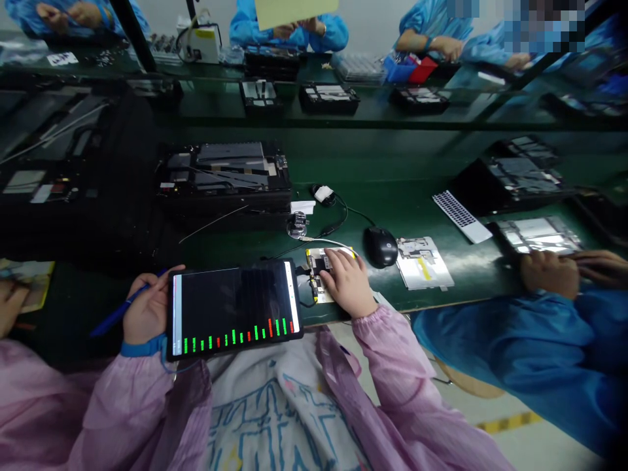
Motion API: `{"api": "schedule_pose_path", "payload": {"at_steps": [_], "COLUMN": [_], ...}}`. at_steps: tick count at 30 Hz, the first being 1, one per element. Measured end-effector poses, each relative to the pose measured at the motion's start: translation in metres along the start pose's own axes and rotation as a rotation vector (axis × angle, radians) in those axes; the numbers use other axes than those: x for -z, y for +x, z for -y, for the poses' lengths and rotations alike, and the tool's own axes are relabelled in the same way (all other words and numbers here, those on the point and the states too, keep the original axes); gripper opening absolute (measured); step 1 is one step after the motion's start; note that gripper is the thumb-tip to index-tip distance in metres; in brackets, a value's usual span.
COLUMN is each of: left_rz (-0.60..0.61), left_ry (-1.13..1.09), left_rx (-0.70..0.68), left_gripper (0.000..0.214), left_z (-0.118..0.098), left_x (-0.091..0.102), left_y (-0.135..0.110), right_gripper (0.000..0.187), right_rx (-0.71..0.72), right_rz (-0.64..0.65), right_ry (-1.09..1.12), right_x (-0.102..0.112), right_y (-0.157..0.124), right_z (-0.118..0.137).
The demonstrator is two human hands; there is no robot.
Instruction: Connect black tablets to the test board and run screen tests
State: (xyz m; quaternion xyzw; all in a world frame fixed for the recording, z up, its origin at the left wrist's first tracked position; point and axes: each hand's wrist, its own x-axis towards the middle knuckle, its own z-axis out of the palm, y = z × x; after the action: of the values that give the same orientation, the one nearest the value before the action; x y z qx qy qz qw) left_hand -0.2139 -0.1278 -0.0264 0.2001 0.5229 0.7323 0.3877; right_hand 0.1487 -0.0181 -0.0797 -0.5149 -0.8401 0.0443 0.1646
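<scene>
My left hand [147, 311], with a blue wrist strap, grips the left edge of a tablet-like screen [226, 294]. The lit display carries green and red bars along its lower side. A blue pen [115, 315] is also tucked in that hand, pointing down to the left. To the screen's right lies a circuit board [318, 288] with yellow tape at its edges, joined to it by a short cable. My right hand [350, 284] holds the board down, thumb and fingers curled onto it, covering its right part.
A black mouse [381, 246] and a silver panel [426, 263] lie to the right, with a white keypad [461, 217] beyond. Stacked device parts [226, 176] stand behind the screen. Cables cross the green bench. A co-worker's hands [552, 273] are at the right, another's hand [12, 301] at far left.
</scene>
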Motion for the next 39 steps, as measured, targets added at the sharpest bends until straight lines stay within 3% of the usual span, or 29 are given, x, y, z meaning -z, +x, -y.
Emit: {"api": "schedule_pose_path", "payload": {"at_steps": [9,13,19,29,39], "left_rz": [-0.029,-0.027,-0.037,-0.048,-0.048], "left_ry": [-0.01,-0.019,-0.03,-0.025,-0.013], "left_rx": [-0.007,-0.001,0.026,0.072,0.102], "left_gripper": [0.016,0.015,0.015,0.013,0.01], "left_z": [0.0,0.001,0.001,-0.001,-0.003], "left_x": [0.002,0.004,0.007,0.006,0.008], "left_y": [0.0,0.0,0.0,0.001,0.004], "right_gripper": [0.049,0.032,0.032,0.032,0.024], "right_rx": [0.078,0.275,0.429,0.433,0.486], "right_rz": [0.146,0.319,0.538,0.746,0.798], "right_ry": [-0.025,0.099,0.11,0.108,0.132], "right_x": [0.023,0.033,0.038,0.038,0.032], "right_y": [0.009,0.03,0.06,0.089,0.101], "right_z": [-0.007,-0.011,-0.001,0.004,0.0]}}
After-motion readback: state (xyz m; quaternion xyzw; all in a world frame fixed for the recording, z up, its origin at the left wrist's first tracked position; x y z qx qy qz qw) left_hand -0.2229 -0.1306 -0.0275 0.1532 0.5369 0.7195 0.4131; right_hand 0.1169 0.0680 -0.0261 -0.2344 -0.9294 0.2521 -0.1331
